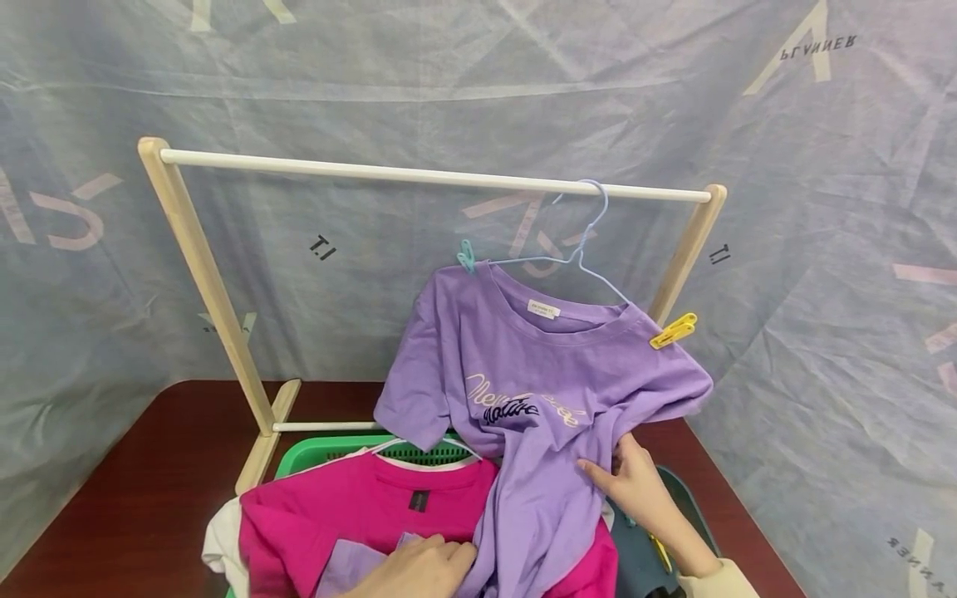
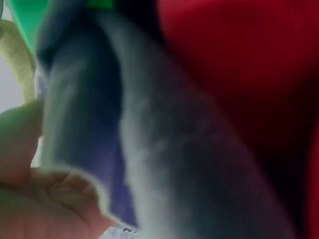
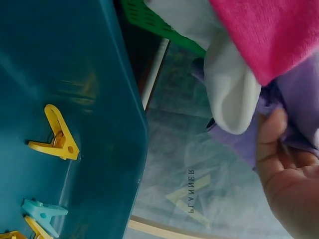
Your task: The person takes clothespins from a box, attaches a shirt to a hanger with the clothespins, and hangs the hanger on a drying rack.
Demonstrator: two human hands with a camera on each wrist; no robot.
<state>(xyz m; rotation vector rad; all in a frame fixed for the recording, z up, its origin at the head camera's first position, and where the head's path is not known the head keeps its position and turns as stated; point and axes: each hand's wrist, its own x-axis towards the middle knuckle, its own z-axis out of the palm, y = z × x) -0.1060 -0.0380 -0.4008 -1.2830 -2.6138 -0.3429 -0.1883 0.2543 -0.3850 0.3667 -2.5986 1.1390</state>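
Purple cotton-like cloth makes up the one T-shirt point(image 1: 549, 453), on one pale blue hanger point(image 1: 579, 249) hooked over the white rail point(image 1: 374, 172) above the surface point(image 1: 149, 465), toward its right edge. Two clips grip its shoulders, one teal clip point(image 1: 467, 257) and one yellow clip point(image 1: 674, 330). Below, nearer the surface's front edge, one pink shirt point(image 1: 329, 498) and a white garment point(image 1: 223, 540) lie over one green basket point(image 1: 299, 453). One dark blue bin point(image 3: 50, 64) sits by the right edge; the right wrist view shows at least four loose clips point(image 3: 69, 147) in it, three yellow and one teal, while the head view leaves most of the bin hidden. The left wrist view is blurred, yet shows purple cloth between thumb and palm; from the head, the left hand point(image 1: 426, 571) has its fingers curled on the shirt's lower part. The right hand point(image 1: 641, 482) pinches the shirt's side, thumb in front and the other fingers partly hidden behind the cloth.
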